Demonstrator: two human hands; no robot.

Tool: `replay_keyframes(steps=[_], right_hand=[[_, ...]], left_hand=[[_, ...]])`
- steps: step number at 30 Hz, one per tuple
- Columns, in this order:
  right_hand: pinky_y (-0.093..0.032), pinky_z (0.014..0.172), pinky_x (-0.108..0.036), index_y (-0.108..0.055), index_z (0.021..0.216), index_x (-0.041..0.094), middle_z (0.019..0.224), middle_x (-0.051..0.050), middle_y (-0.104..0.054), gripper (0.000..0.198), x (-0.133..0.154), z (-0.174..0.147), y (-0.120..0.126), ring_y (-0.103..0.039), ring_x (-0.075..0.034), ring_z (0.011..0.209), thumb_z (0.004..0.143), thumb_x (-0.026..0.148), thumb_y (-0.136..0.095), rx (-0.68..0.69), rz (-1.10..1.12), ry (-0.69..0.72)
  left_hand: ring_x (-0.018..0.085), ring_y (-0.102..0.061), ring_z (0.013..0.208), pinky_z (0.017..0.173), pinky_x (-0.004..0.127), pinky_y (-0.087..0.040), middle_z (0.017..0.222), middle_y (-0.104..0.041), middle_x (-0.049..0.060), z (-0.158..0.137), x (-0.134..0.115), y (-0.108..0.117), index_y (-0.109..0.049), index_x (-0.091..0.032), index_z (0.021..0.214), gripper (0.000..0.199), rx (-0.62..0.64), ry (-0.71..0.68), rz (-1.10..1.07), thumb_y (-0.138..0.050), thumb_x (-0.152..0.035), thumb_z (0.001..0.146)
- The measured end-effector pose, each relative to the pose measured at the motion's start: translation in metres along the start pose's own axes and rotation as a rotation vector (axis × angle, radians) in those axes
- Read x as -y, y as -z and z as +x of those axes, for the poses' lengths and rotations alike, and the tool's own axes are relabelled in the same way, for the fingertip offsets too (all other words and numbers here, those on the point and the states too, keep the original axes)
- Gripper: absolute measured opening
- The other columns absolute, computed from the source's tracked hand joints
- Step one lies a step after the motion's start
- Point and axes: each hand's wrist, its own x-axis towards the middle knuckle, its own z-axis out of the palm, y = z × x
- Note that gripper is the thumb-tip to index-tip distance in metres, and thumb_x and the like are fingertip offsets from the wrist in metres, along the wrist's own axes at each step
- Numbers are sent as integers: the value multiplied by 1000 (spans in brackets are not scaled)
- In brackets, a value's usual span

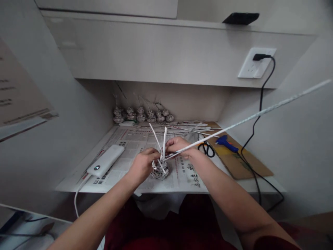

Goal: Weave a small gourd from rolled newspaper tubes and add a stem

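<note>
Small round woven ball of grey-and-white printed paper [159,173] held at the near middle of the shelf, above spread black-and-white newspaper [142,182]. Its upper left side is gripped by the closed fingers of the left hand [146,162]. Fingers of the right hand [179,144] are curled narrow behind the strips; fingertips are partly hidden, and what is pinched cannot be told.

Risks, as judged: the long thin white rolled-paper tube [241,122] is reached far out to the upper right; by its own length it could be levered, and the weave loosened at its root. A crease could be made if it is bent too sharply. The short stiff white paper strips [164,142], standing upright and leaning, could be knocked askew by crowded fingers. The tube is seen crossing the thin black cable [261,100]; snagging is possible, though depth between them cannot be judged.

Materials: ball wall ridged, coarse, speckled by newsprint; tube slender, faintly spiralled. Gourd-shaped woven paper pieces [141,114] are lined up behind, double-bellied and thin-stemmed. A blue plastic glue gun [227,143] is rested on flat brown cardboard [246,168]; black-looped scissors [207,150] are laid beside the right forearm.
</note>
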Motion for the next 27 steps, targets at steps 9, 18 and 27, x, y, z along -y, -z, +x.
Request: replay_keyframes(steps=[9, 18, 27], right_hand=[[-46, 43, -20, -62, 56, 17, 45, 4, -59, 16, -10, 1, -7, -56, -11, 43, 57, 16, -78, -72, 37, 36], [-46, 49, -22, -70, 59, 20, 52, 3, -65, 7, -18, 7, -11, -60, -14, 50, 58, 14, -72, -124, -47, 135], [-45, 50, -21, -73, 74, 18, 57, 1, -66, 12, -25, -11, -10, -59, -12, 52, 70, 17, -62, 26, 58, 187]], left_hand=[[16, -66, 80, 75, 24, -48, 84, -70, 4, 2, -9, 5, -72, -20, 82, 22, -20, 58, -125, -55, -7, 77], [18, -66, 83, 78, 27, -47, 86, -72, 4, 4, -8, -6, -69, -21, 80, 25, -24, 131, -63, -51, -5, 73], [18, -67, 66, 63, 27, -48, 72, -70, -3, 3, 5, -14, -52, -20, 99, 40, -136, 557, -353, -72, -22, 64]])
